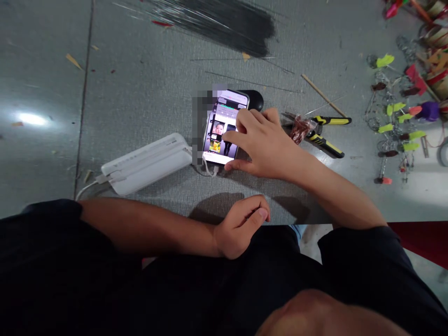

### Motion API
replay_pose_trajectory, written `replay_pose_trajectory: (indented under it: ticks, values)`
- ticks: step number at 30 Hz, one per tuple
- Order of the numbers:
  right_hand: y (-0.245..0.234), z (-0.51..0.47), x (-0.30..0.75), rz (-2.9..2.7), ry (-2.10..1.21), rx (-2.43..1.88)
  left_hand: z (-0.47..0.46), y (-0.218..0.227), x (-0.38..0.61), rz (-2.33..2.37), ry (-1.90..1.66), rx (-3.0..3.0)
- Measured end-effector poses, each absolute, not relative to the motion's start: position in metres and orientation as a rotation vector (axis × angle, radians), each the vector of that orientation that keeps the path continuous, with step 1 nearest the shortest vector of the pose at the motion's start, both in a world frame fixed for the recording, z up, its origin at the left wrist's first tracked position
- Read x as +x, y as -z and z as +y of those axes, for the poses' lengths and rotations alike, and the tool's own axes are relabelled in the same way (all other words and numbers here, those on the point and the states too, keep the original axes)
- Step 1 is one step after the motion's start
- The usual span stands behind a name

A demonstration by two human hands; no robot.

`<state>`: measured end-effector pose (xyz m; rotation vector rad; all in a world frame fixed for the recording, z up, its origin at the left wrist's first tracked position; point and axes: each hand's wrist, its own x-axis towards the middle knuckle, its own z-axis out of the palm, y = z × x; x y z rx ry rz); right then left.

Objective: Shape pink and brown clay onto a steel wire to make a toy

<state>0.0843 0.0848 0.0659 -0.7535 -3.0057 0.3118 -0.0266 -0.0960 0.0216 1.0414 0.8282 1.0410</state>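
A lit phone (219, 151) leans at a slant on a dark stand (256, 99), its screen showing pictures and text. Over its right side reaches my right hand (264, 142), one finger on or just above the screen and the thumb by the lower edge. The fingers are apart and grip nothing. My left hand (238, 228) rests closed at the table's front edge, fingers curled in with the thumb against them; I see nothing in it. A white cable (214, 171) plugs into the phone's lower end.
To the left lies a long white power bank or charger (147, 163) with a cable. Pliers with yellow-black handles (327, 142) and a thin stick (324, 95) lie right of my hand. Dark wires (238, 25) are bundled at the back; several small colourful wire pieces (388, 109) are at far right.
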Motion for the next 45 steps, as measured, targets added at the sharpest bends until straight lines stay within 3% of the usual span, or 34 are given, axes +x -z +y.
replay_pose_trajectory:
  ticks: [45]
  values:
    - [-0.06,0.084,0.072,-2.973,-0.245,-0.714,-0.096,-0.022,-0.033,0.651,-0.856,1.109]
